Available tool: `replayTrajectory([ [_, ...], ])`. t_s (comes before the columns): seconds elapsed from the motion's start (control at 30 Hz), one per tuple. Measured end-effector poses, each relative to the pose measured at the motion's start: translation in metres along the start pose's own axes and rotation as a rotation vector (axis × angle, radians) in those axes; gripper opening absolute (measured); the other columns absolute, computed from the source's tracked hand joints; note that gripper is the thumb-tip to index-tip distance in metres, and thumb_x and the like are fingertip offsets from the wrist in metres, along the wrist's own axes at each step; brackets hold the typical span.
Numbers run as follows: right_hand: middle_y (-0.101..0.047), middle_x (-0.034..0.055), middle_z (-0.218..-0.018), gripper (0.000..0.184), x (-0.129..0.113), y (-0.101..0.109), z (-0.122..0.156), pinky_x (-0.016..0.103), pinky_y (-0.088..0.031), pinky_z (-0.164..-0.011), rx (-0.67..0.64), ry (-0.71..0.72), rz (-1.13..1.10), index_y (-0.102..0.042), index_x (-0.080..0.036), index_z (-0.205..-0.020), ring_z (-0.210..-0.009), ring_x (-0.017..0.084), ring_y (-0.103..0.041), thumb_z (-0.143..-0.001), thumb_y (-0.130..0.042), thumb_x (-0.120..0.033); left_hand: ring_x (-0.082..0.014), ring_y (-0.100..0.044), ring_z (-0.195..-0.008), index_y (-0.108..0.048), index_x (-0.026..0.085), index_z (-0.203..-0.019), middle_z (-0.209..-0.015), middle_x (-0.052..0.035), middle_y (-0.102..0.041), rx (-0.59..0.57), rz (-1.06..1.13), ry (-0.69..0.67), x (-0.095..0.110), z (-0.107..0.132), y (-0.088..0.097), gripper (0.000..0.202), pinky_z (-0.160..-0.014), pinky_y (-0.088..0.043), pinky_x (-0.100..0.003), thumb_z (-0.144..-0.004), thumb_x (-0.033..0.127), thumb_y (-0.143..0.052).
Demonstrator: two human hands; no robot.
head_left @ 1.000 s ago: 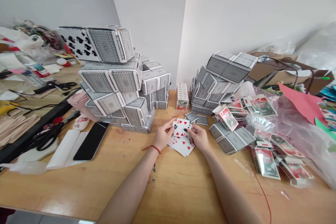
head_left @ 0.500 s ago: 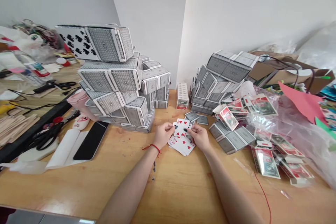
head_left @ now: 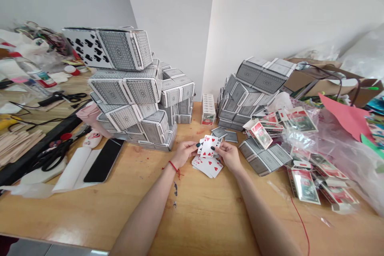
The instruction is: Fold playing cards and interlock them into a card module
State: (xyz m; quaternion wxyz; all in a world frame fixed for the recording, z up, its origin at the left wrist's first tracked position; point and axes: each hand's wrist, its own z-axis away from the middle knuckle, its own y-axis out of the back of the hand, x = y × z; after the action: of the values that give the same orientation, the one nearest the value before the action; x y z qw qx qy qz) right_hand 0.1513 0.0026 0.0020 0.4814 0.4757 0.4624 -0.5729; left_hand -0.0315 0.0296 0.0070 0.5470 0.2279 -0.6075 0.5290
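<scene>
Both hands hold playing cards (head_left: 209,146) low over the wooden table, a four of hearts in front and black-suited cards showing behind it. My left hand (head_left: 185,153) pinches the left side, where an eight of clubs sticks out. With thumb on the face, my right hand (head_left: 229,155) grips the cards' right edge. Just below, several loose heart cards (head_left: 209,166) lie fanned face up. Beyond the hands, a few grey-backed cards (head_left: 230,136) rest face down. To the right sits a box covered in grey card backs (head_left: 264,158), with a small card pack (head_left: 261,134) on it.
Stacked card-covered blocks (head_left: 141,88) rise at the left, and another stack (head_left: 249,88) at the back right. Between them stands a row of card packs (head_left: 208,109). A phone (head_left: 104,161) and black scissors (head_left: 57,154) lie left. Opened card boxes (head_left: 304,185) and plastic wrap crowd the right.
My left hand has shifted slightly left, drawing the black-suited card further out from behind the four of hearts. My right hand stays nearly in place.
</scene>
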Motion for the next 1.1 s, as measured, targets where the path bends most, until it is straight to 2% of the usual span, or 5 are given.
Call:
replayTrajectory([
  [0.13,-0.053,-0.0031,-0.041,0.035,-0.001,-0.001,0.002,0.018,-0.021,-0.027,0.007,0.012,0.025,-0.053,-0.016,-0.059,-0.027,0.005,-0.032,-0.053,-0.070,-0.046,-0.0128,-0.059,-0.068,-0.066,0.010,-0.075,-0.074,-0.0061,-0.066,-0.015,0.057,0.080,0.001,0.000,0.000,0.028,-0.070,-0.046,-0.028,-0.056,0.029,-0.072],
  [0.3,-0.050,-0.0039,-0.039,0.034,0.000,-0.002,0.005,0.019,-0.023,-0.028,0.025,0.026,0.072,-0.052,-0.017,-0.057,-0.029,0.006,-0.033,-0.055,-0.069,-0.046,-0.0133,-0.058,-0.073,-0.066,0.011,-0.087,-0.082,-0.0065,-0.067,-0.040,-0.072,0.064,0.001,-0.003,-0.003,0.034,-0.073,-0.044,-0.027,-0.057,0.027,-0.072],
  [0.8,-0.046,-0.0055,-0.035,0.034,-0.002,-0.004,0.006,0.019,-0.022,-0.026,-0.029,0.023,0.038,-0.051,-0.017,-0.055,-0.026,0.006,-0.033,-0.054,-0.070,-0.046,-0.0091,-0.049,-0.053,-0.064,0.011,-0.066,-0.059,-0.0007,-0.060,0.172,-0.204,-0.001,-0.004,-0.010,-0.007,0.024,-0.052,-0.039,-0.021,-0.052,0.029,-0.072],
  [0.97,-0.045,-0.0056,-0.033,0.036,0.000,-0.005,0.006,0.019,-0.021,-0.026,-0.035,0.012,0.069,-0.049,-0.018,-0.054,-0.025,0.006,-0.034,-0.056,-0.068,-0.048,-0.0091,-0.047,-0.052,-0.059,0.012,-0.061,-0.057,0.0006,-0.056,0.200,-0.314,-0.083,-0.006,-0.010,-0.009,0.021,-0.050,-0.036,-0.021,-0.058,0.032,-0.066],
  [1.1,-0.048,-0.0041,-0.036,0.037,0.000,-0.008,0.005,0.018,-0.024,-0.027,-0.041,0.032,0.081,-0.048,-0.018,-0.052,-0.027,0.006,-0.036,-0.055,-0.068,-0.048,-0.0074,-0.039,-0.051,-0.048,0.015,-0.058,-0.052,0.0047,-0.043,0.285,-0.526,-0.258,-0.007,-0.006,-0.017,0.021,-0.049,-0.031,-0.020,-0.068,0.030,-0.056],
])
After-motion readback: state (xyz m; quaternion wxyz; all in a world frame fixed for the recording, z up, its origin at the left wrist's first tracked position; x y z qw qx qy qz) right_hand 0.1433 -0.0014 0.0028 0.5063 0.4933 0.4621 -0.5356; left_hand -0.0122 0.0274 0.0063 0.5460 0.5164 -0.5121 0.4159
